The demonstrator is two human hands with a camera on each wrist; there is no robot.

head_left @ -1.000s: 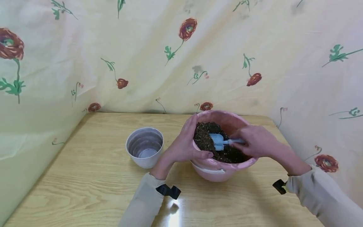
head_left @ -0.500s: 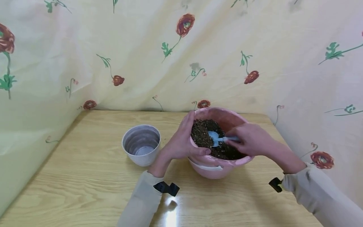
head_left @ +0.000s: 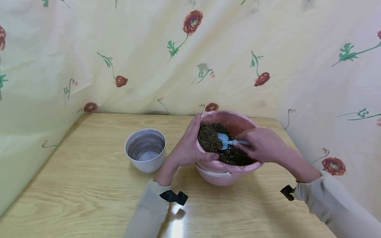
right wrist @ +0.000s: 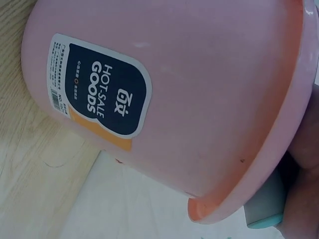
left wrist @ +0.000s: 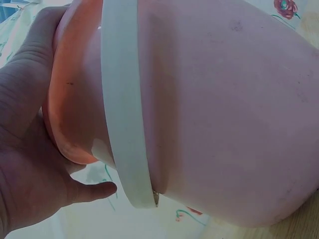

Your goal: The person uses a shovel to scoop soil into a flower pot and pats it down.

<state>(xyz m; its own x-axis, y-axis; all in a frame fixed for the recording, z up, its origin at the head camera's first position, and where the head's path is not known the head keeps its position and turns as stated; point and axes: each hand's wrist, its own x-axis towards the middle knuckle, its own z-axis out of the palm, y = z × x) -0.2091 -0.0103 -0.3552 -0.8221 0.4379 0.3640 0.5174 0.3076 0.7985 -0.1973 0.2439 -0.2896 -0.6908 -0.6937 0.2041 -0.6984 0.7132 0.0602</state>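
While a pot (head_left: 146,141) stands near, the left hand (head_left: 190,149) lies spread against the bucket (head_left: 219,180); the right hand (head_left: 263,144) grips the scoop (head_left: 230,142), blade (head_left: 222,140) leftward in soil (head_left: 207,136).

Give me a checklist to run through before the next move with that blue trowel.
1. Blue trowel held: ok; the right hand grips it.
2. Blade heaped: not ok; its visible face shows blue, with no pile on it.
3. Pink bucket steadied: ok; the left hand rests against its rim.
4. Soil at the blade: ok; it is banked higher toward the left hand.
5. Grey-white pot upright: ok; its mouth is uncovered.
6. Blade's depth in the soil: cannot tell.
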